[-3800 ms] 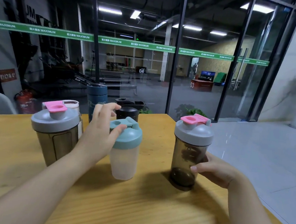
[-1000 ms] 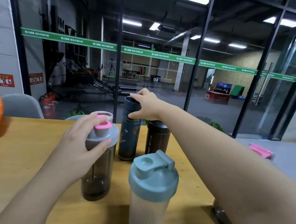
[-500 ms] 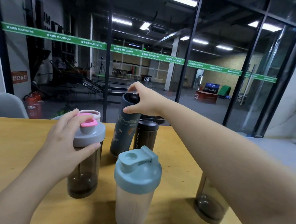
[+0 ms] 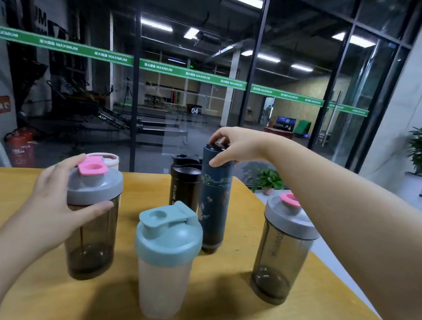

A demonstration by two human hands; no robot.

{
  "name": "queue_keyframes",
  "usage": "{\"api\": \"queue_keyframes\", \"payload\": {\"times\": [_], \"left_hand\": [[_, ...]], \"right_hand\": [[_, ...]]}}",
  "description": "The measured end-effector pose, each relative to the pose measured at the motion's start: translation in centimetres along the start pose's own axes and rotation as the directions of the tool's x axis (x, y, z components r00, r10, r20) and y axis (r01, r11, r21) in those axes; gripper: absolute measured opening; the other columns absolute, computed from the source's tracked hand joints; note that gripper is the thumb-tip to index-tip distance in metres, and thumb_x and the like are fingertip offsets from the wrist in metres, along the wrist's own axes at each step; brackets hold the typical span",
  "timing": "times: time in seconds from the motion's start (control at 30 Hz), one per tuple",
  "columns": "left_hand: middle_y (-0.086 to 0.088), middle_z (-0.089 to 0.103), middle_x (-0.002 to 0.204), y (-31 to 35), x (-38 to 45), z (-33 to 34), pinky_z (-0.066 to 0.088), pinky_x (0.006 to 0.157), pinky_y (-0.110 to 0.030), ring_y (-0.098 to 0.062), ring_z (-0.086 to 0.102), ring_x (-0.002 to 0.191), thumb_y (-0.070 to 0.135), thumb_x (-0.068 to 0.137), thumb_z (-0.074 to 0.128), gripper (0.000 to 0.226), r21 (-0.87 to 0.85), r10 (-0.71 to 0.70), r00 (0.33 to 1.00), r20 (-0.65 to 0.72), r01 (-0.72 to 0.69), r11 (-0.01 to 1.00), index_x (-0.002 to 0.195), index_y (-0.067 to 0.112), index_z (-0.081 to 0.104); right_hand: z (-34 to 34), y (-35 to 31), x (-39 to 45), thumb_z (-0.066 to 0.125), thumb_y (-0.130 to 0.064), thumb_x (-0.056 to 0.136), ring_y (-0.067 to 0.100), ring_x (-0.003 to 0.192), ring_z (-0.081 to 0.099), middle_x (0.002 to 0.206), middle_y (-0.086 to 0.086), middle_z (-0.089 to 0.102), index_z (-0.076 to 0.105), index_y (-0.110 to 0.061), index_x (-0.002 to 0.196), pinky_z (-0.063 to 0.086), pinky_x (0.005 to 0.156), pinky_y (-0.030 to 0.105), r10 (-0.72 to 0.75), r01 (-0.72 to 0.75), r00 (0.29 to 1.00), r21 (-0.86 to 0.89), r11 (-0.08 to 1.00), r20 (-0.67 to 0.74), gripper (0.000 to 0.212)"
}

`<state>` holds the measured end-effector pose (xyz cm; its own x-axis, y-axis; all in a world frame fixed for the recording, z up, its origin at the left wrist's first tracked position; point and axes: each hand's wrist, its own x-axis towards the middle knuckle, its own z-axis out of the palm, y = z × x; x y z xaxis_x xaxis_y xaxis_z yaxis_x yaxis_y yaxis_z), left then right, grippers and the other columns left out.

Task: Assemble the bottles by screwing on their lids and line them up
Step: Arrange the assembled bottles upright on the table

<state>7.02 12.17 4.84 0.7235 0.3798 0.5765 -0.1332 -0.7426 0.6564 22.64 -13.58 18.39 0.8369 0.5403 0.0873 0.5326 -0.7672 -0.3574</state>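
**Both hands on bottles**

Left hand (image 4: 60, 199) wrapped round the smoky shaker (image 4: 91, 229) below its grey lid (image 4: 95, 186). Right hand (image 4: 236, 145) pinching the top of the blue flask (image 4: 213, 202); teal-lidded shaker (image 4: 165, 259) nearer, between both hands.

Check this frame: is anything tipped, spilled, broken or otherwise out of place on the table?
Nothing is spilled or visibly damaged. The one thing askew is the dark blue patterned flask, which leans slightly while the right hand grips its top. The left hand holds an upright smoky shaker; the teal-lidded shaker stands straight.
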Motion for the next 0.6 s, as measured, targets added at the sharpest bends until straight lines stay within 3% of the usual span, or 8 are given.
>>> {"api": "queue_keyframes", "payload": {"times": [0.17, 0.3, 0.47, 0.6], "left_hand": [[-0.003, 0.037, 0.141, 0.3, -0.3, 0.3, 0.034, 0.098, -0.041, -0.02, 0.036, 0.126, 0.022, 0.067, 0.084, 0.086, -0.039, 0.01, 1.0, -0.013, -0.011, 0.999, 0.105, 0.069, 0.024], [0.005, 0.041, 0.134, 0.5, -0.6, 0.7, 0.034, 0.09, -0.034, -0.007, 0.036, 0.109, 0.018, 0.069, 0.084, 0.083, -0.117, 0.041, 0.999, -0.008, -0.042, 0.992, 0.102, 0.071, 0.029], [0.004, 0.048, 0.128, 0.6, -0.8, 0.9, 0.044, 0.091, -0.041, -0.021, 0.048, 0.113, 0.02, 0.066, 0.086, 0.083, -0.174, 0.024, 0.999, 0.033, -0.018, 0.985, 0.102, 0.075, 0.035], [0.007, 0.048, 0.125, 0.9, -1.0, 1.4, 0.044, 0.095, -0.041, -0.019, 0.048, 0.113, 0.018, 0.065, 0.086, 0.085, -0.203, 0.051, 0.998, 0.033, -0.043, 0.978, 0.102, 0.075, 0.036]], "right_hand": [[-0.5, 2.8, 0.0, 0.073, -0.029, 0.08, 0.024, 0.106, 0.055, 0.124, 0.005, 0.05, 0.046, -0.019, 0.13, 0.056, 0.076, 0.031, 0.107, -0.109, 0.993, -0.024, 0.994, -0.053, 0.058], [-0.8, 4.4, 0.3, 0.073, -0.03, 0.081, 0.024, 0.102, 0.054, 0.122, 0.004, 0.046, 0.043, -0.019, 0.135, 0.055, 0.077, 0.032, 0.182, -0.184, 0.979, -0.018, 0.983, -0.091, 0.062], [-0.4, 5.4, 1.1, 0.072, -0.028, 0.081, 0.024, 0.103, 0.053, 0.119, 0.004, 0.048, 0.043, -0.016, 0.135, 0.055, 0.083, 0.036, 0.233, -0.235, 0.966, 0.0, 0.972, -0.114, 0.062], [-0.3, 5.6, 1.6, 0.07, -0.026, 0.083, 0.024, 0.104, 0.053, 0.116, 0.004, 0.049, 0.043, -0.014, 0.134, 0.055, 0.086, 0.038, 0.261, -0.26, 0.959, 0.024, 0.965, -0.114, 0.058]]}}
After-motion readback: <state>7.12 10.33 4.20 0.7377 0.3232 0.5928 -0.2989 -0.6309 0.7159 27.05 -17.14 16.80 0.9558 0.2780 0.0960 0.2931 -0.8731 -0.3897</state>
